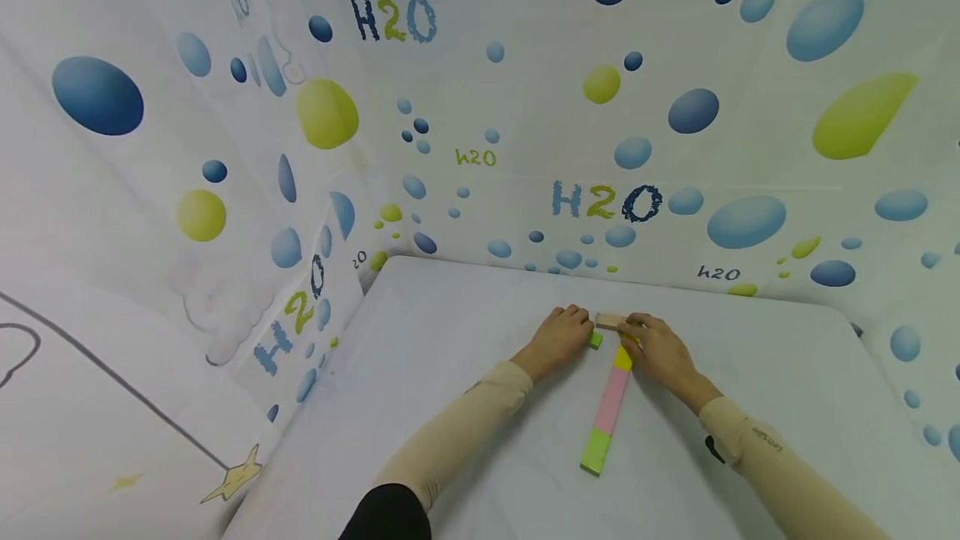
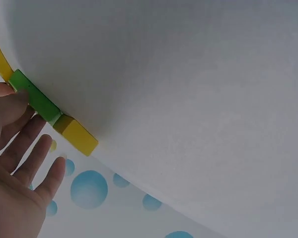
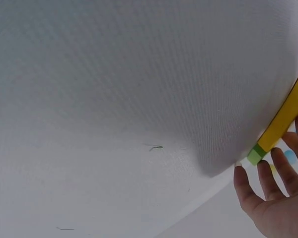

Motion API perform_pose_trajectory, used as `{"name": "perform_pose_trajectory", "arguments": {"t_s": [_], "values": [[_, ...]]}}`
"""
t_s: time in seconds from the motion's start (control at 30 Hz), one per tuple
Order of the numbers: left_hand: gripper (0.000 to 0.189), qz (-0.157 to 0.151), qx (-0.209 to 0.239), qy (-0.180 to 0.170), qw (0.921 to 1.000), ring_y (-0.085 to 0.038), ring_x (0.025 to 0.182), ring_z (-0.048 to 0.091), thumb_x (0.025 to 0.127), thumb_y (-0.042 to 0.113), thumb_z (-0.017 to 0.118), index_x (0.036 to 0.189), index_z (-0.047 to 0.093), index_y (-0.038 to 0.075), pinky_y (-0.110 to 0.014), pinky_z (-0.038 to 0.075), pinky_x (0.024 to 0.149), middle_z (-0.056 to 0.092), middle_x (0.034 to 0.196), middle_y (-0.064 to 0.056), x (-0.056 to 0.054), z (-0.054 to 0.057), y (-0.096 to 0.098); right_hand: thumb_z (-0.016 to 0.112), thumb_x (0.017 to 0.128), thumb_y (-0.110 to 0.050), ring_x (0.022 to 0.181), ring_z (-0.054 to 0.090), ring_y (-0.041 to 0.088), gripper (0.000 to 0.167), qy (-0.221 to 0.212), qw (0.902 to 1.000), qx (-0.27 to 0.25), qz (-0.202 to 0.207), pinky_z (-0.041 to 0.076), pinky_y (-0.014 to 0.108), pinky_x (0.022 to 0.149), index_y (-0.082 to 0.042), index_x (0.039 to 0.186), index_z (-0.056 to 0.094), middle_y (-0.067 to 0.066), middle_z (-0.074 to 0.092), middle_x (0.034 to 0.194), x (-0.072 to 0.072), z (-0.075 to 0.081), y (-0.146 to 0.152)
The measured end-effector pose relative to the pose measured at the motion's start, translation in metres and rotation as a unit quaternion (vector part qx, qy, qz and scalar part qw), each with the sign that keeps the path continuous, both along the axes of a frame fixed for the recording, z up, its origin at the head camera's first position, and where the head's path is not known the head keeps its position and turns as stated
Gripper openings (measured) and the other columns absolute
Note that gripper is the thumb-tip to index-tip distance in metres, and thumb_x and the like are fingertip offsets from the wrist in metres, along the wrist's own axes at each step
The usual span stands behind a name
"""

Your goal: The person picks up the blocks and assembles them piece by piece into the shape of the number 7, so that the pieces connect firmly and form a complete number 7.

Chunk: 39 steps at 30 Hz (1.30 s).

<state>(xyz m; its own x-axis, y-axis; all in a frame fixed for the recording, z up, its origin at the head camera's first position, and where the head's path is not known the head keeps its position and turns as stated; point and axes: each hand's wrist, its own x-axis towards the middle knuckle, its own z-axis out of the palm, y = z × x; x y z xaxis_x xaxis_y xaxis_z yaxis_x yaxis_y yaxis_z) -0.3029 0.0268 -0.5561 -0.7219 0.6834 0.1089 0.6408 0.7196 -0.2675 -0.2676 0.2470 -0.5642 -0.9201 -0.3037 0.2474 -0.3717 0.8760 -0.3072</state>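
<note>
My left hand [image 1: 562,337] is at the upper middle of the table beside a short green block [image 1: 596,340]. In the left wrist view its thumb and forefinger pinch that block, while the other fingers spread away. A yellow block meets each end of it there. My right hand [image 1: 663,352] lies over a yellow block [image 1: 623,358], with thumb and forefinger at its side in the right wrist view and the other fingers spread. Partly under the right fingers is a tan block [image 1: 609,321]. A pink strip [image 1: 611,400] and a light green block [image 1: 596,452] continue the row towards me.
The white table [image 1: 465,407] surrounds the blocks. Behind its far edge hangs a white wall sheet [image 1: 525,90] printed with blue and green bubbles. Another printed sheet stands at the left. A dark item [image 1: 714,449] shows under the right cuff.
</note>
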Motion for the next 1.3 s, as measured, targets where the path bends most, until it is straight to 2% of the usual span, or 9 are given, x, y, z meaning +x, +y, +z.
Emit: {"name": "perform_pose_trajectory", "arguments": {"t_s": [0.27,0.5,0.97,1.3], "values": [[0.023,-0.018,-0.004,0.025,0.9995,-0.014,0.119,0.059,0.106,0.020,0.061,0.124,0.075,0.020,-0.032,0.049,0.101,0.066,0.128,0.004,-0.005,0.002,-0.003,0.072,0.098,-0.014,0.121,0.059,0.045,0.034,-0.002,1.0000,0.001,0.004,0.048,0.060,0.102,-0.001,0.130,0.072,0.021,0.062,0.135,-0.003,0.001,-0.001],[0.021,-0.019,-0.004,0.019,0.9996,-0.014,0.117,0.059,0.105,0.019,0.063,0.118,0.078,0.022,-0.031,0.048,0.100,0.068,0.125,0.005,-0.007,0.005,-0.003,0.072,0.099,-0.014,0.121,0.059,0.045,0.035,-0.006,1.0000,0.001,0.002,0.048,0.059,0.102,-0.001,0.131,0.071,0.021,0.062,0.135,-0.004,0.000,-0.001],[0.019,-0.008,0.009,0.014,0.9998,-0.014,0.107,0.061,0.104,0.018,0.065,0.114,0.080,0.021,-0.028,0.051,0.093,0.070,0.119,0.004,-0.010,0.004,0.001,0.072,0.098,-0.015,0.122,0.059,0.045,0.036,-0.010,0.9999,0.001,-0.002,0.049,0.060,0.102,-0.003,0.132,0.071,0.021,0.062,0.135,-0.002,0.000,-0.002],[0.019,0.011,0.010,0.017,0.9998,-0.014,0.105,0.063,0.103,0.015,0.064,0.112,0.081,0.020,-0.028,0.053,0.089,0.071,0.116,0.003,-0.014,0.001,0.001,0.072,0.098,-0.015,0.121,0.059,0.045,0.035,-0.020,0.9998,0.001,-0.002,0.049,0.060,0.101,-0.003,0.132,0.071,0.021,0.061,0.135,0.000,0.001,-0.003]]}}
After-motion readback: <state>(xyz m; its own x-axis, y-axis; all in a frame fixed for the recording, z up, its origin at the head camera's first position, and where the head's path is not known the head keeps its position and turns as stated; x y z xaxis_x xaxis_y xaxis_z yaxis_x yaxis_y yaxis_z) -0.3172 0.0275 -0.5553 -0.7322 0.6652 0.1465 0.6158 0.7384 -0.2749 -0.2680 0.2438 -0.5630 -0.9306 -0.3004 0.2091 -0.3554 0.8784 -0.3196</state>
